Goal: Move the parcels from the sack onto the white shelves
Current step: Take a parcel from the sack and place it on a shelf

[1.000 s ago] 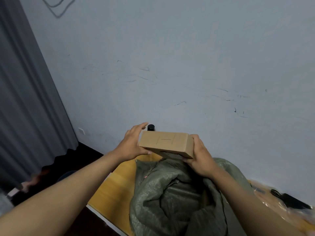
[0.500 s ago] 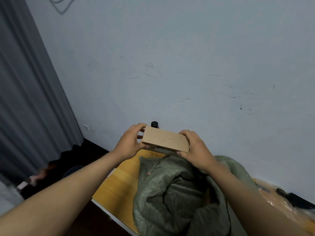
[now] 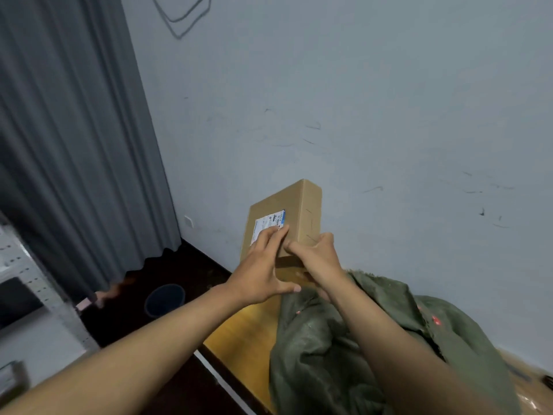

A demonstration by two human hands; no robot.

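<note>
Pale blue-grey wall (image 3: pixel 374 100) fills most of the view, with thin dark scratches on it and a loop of grey cable (image 3: pixel 182 18) hanging near the top. On the left hangs a big grey curtain (image 3: pixel 68 139) that reaches almost down to the dark floor (image 3: pixel 176 387). Part of a white shelf unit (image 3: pixel 36 330) shows at the far left edge, blurry, with little holes in its post. A yellow wooden table (image 3: pixel 242 333) stands against the wall at the bottom right. On the table lies a large green sack (image 3: pixel 335 348), all crumpled, with its mouth facing the wall. Two bare arms reach forward from the bottom of the view.

A brown cardboard parcel (image 3: pixel 281 223) is held up above the far end of the table, just over the sack's mouth and in front of the wall. It stands tall on its end and tilts a little. A white label (image 3: pixel 267 224) with a blue strip is stuck on its near face.

The left hand (image 3: pixel 260 274) lies on the near face with its fingers straight and spread, the fingertips covering the bottom of the label. The right hand (image 3: pixel 317 259) grasps the lower right corner of the parcel, with its fingers curled round the edge.

On the floor near the curtain sits a small dark blue bin (image 3: pixel 164 299). Something small and pinkish (image 3: pixel 86 302) lies by the foot of the curtain, too blurry to name.
</note>
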